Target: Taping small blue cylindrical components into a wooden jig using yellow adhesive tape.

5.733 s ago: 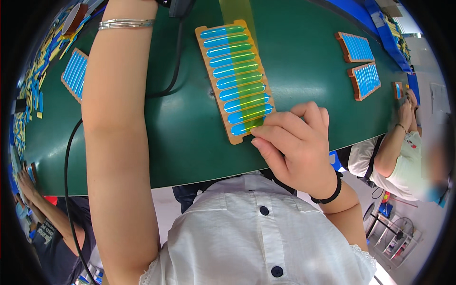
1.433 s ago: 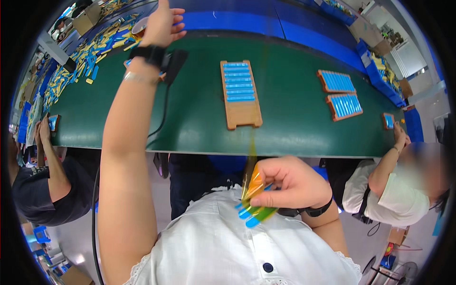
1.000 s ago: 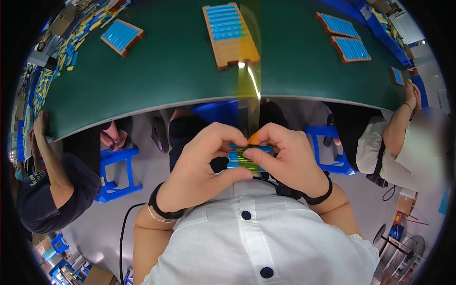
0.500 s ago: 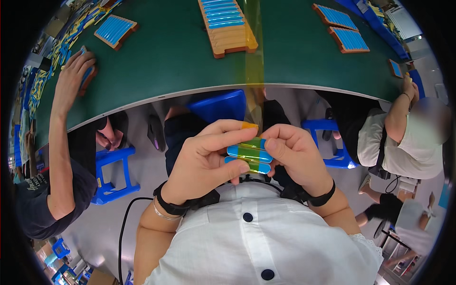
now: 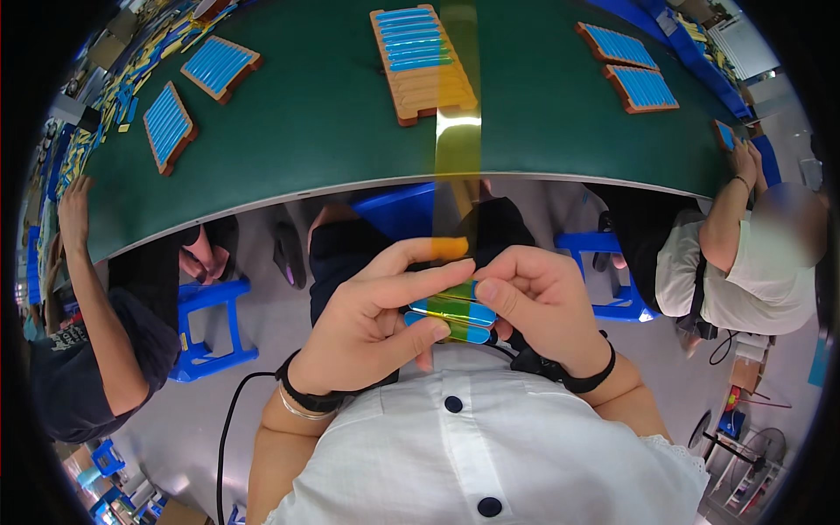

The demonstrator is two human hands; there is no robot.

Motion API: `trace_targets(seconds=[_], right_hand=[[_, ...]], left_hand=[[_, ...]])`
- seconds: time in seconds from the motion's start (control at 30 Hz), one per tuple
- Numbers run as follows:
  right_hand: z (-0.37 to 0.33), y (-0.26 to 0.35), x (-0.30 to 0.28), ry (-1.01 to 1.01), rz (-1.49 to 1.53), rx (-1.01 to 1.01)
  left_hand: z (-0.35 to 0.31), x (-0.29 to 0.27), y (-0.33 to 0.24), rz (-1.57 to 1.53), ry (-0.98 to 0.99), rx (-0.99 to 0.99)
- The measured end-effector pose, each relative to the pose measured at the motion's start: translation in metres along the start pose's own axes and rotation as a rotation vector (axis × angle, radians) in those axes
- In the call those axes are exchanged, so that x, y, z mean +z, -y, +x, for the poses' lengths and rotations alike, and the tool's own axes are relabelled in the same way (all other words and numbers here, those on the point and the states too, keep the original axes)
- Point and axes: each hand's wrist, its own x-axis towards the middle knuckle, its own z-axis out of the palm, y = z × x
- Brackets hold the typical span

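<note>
In front of my chest I hold a small stack of shiny blue flat strips [image 5: 481, 315], side by side, with a translucent yellow film band [image 5: 458, 144] across them. My left hand [image 5: 363, 319] is closed on their left part, thumb in front; its index finger is raised and lies against the band. With thumb and bent fingers, my right hand [image 5: 547, 302] pinches the right ends of the strips. From there the band stretches away over the table edge and across a slotted wooden rack [image 5: 415, 112], whose far slots carry blue strips. Fingers hide part of the strips.
Wooden racks of blue strips lie on the green table [image 5: 306, 105] at left and right. Loose blue and yellow strips pile up at far left. People sit on both sides; a blue stool [image 5: 210, 350] stands at left. The table's near edge lies beyond my hands.
My hands and the strips sit slightly lower in view, and my left index finger has lifted apart from the middle finger. The left neighbour has let go of a rack and drawn the hand back.
</note>
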Motion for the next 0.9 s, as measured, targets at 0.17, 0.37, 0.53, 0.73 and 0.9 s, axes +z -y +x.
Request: trace_targets(seconds=[0.17,0.37,0.53,0.73,0.9], right_hand=[[0.006,0.012,-0.002,0.014,0.128,0.072],[0.036,-0.024,-0.038,0.007,0.264,0.311],[-0.003,0.034,-0.015,-0.008,0.092,-0.007],[-0.018,0.031,-0.008,-0.011,0.025,-0.071],[-0.015,0.031,-0.007,-0.031,0.058,-0.047]], left_hand=[[0.007,0.006,-0.02,-0.001,0.005,0.068],[0.011,-0.006,-0.026,0.02,0.072,0.361],[0.015,0.004,-0.024,0.065,0.02,0.145],[0.012,0.008,-0.018,0.133,0.002,0.108],[0.013,0.008,-0.007,0.256,0.028,0.248]])
